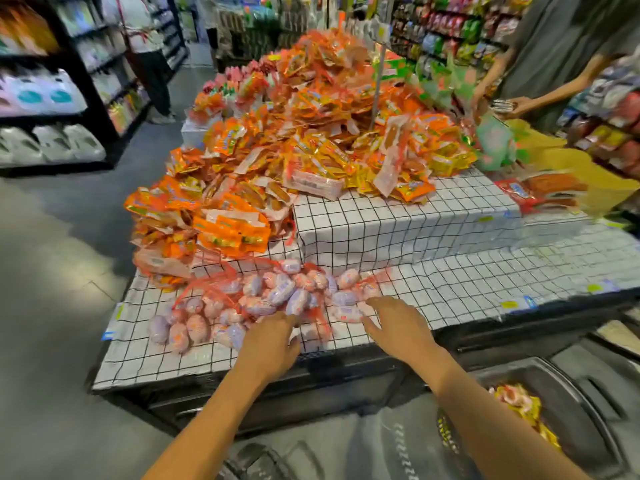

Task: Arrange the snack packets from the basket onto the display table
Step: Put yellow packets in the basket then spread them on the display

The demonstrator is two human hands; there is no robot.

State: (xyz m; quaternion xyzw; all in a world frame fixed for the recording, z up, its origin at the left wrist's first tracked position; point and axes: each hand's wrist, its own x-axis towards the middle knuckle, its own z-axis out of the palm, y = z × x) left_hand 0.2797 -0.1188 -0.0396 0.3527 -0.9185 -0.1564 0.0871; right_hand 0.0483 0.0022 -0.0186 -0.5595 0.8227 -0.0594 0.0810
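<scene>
Small pink and white snack packets in red netting (263, 299) lie heaped on the low front step of the display table (450, 289), which wears a white cloth with a black grid. My left hand (268, 344) rests palm down at the heap's near edge, its fingers touching the packets. Just to the right, my right hand (398, 327) reaches over the cloth with fingers spread, the tips touching the nearest packets. Neither hand grips anything. The dark basket (561, 410) stands at the lower right with yellow and orange packets (519, 407) inside.
A tall mound of orange snack packets (311, 133) covers the table's upper tiers around a metal pole (377, 81). Another person (554, 64) stands at the far right beside a yellow bag (588, 174). Shelves (69, 81) line the left aisle, where a second person (145, 46) stands.
</scene>
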